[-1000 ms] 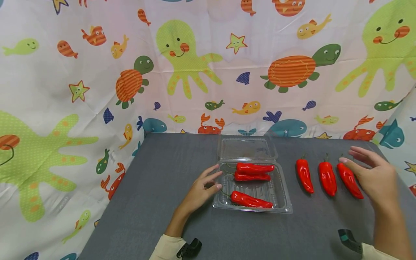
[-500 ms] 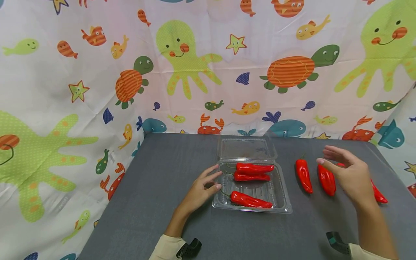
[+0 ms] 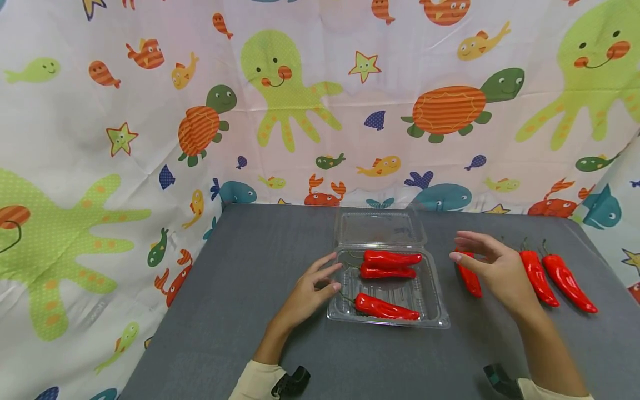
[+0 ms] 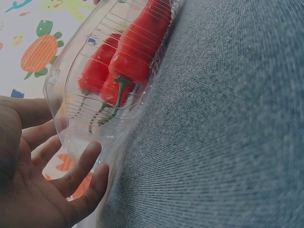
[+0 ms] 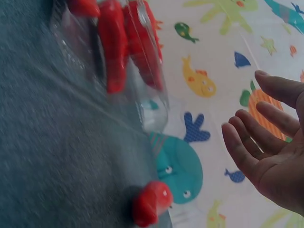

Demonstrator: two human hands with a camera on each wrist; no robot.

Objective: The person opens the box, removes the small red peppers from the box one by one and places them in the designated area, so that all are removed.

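Observation:
A clear plastic clamshell container (image 3: 440, 300) stands with its lid (image 3: 380, 228) folded back. Inside it lie three red peppers with green stems, one pepper (image 3: 387, 307) near the front and two together at the back. My left hand (image 3: 310, 291) is at the container's left side, fingers loosely bent and holding nothing; the left wrist view has its fingertips at the rim. To the right of the container, my right hand (image 3: 495, 269) hovers with relaxed fingers over the loose peppers. It partly covers the leftmost loose pepper (image 3: 470, 278) and hides most of another.
Two more loose red peppers lie right of the hand, a pepper (image 3: 539, 280) and the rightmost pepper (image 3: 570, 284). Everything stands on a grey cloth-covered table (image 3: 240, 266). A white curtain (image 3: 310, 166) with printed sea animals hangs behind and to the left.
My right hand has moved left, from over the rightmost loose peppers to beside the leftmost one, uncovering the right ones. The left hand and the container have stayed in place.

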